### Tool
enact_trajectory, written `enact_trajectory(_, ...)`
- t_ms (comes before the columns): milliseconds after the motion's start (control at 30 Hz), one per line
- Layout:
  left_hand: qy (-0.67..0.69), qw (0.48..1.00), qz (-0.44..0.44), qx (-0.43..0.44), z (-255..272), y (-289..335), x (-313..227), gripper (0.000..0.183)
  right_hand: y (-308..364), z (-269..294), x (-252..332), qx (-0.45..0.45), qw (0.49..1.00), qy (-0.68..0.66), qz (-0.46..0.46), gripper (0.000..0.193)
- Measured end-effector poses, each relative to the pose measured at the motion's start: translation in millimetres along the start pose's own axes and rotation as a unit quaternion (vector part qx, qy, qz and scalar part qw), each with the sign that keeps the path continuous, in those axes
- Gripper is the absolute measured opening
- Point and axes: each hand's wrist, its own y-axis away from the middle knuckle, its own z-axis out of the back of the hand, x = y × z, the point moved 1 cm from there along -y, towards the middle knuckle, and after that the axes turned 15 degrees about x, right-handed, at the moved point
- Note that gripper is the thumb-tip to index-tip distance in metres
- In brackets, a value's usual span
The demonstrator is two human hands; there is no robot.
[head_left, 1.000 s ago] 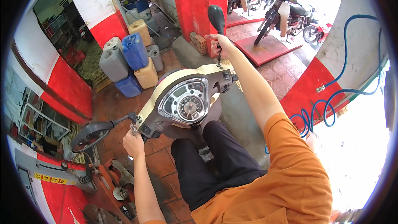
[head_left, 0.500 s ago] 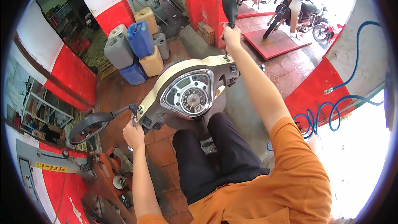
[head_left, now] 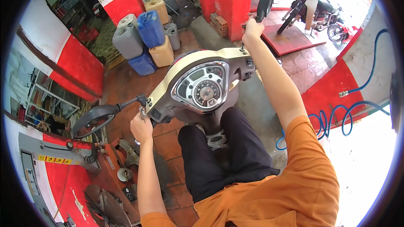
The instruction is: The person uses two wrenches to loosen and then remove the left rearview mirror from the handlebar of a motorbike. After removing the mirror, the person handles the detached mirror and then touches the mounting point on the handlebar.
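Note:
I am seated on a scooter (head_left: 176, 69) with a cream and dark grey handlebar cover and a chrome-rimmed instrument cluster (head_left: 206, 92). My left hand (head_left: 142, 128) is closed around the left handlebar grip by the brake lever, below the black left mirror (head_left: 94, 117). At the far right end of the bar, my right hand (head_left: 253, 29) is closed on the lower part of the right mirror (head_left: 264, 6), whose dark oval head rises above my fingers. My fingertips there are partly hidden.
Stacked plastic jerrycans (head_left: 151, 29) stand ahead to the left. Bricks (head_left: 219, 25) lie beside a red pillar (head_left: 240, 8). Motorbikes (head_left: 309, 4) stand farther right, one on a red platform (head_left: 294, 41). A coiled blue air hose (head_left: 332, 120) hangs at right; a grey and red machine (head_left: 63, 159) stands at left.
The right mirror has tilted to the right, and my right hand has shifted right with it. My left hand keeps its hold. The whole view has swung slightly.

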Motion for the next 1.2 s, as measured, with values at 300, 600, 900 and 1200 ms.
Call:
enact_trajectory(300, -0.007, 1.000, -0.017, 0.017, -1.2, 0.2, 13.6, 0.039, 6.4, -37.0, 158.4, 0.209, 0.957, -0.027, 0.202, 0.024)
enact_trajectory(600, -0.013, 0.999, -0.035, 0.000, -4.0, 0.5, 3.3, 0.030, 50.1, -10.7, 287.8, 0.381, 0.875, 0.001, 0.299, 0.025)
enact_trajectory(900, -0.017, 0.999, -0.040, -0.014, 0.0, 5.2, 14.6, 0.037, 273.5, 171.2, 98.1, 0.567, 0.664, 0.440, 0.210, 0.045)
enact_trajectory(1200, -0.023, 1.000, -0.012, -0.015, -1.6, 4.6, 25.2, 0.042, 340.8, 207.4, 82.2, 0.545, 0.698, 0.439, 0.155, 0.051)
